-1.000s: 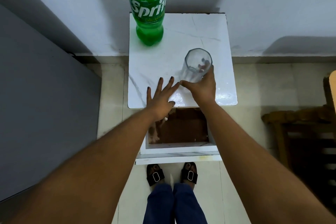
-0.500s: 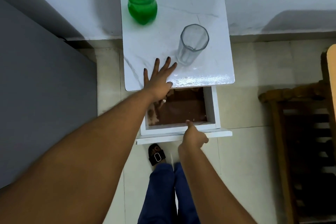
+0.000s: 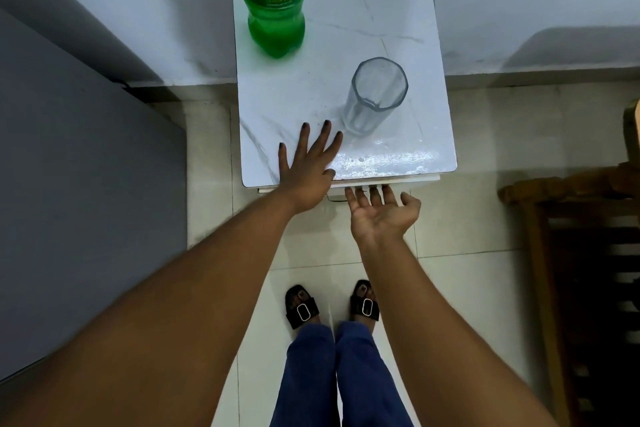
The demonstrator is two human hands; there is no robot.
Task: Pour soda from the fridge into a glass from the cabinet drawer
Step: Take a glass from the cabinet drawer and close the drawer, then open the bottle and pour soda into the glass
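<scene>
1. The fingers (image 3: 325, 135) of the left hand (image 3: 306, 166) are spread apart and lie flat on the near edge of the counter (image 3: 346, 10), clamped on nothing. The right hand (image 3: 381, 213) is open too, palm up, its fingers loosely parted with the tips tucked against the drawer front (image 3: 381, 182) just under the counter's lip; it grips nothing that I can see.

2. Done, as far as I can judge from here: the glass (image 3: 375, 95) is out and standing upright on the counter, empty, just beyond the left hand's fingertips but apart from them. The soda bottle (image 3: 275, 0) stands upright at the far left corner, well apart from the glass. The drawer looks shut or very nearly so, with only a thin white edge showing beneath the top.

3. Left to do: the pour itself. No liquid is in the glass. The bottle's neck and cap run out of sight above, so I cannot tell whether it has been opened.

4. Writing: the bottle is green, and its label carries large white letters that read "Sprit", the last letter cut off by the curve of the bottle, so plainly Sprite. A line of small print sits under the name, too fine to read. Nothing else around me bears any lettering.
</scene>
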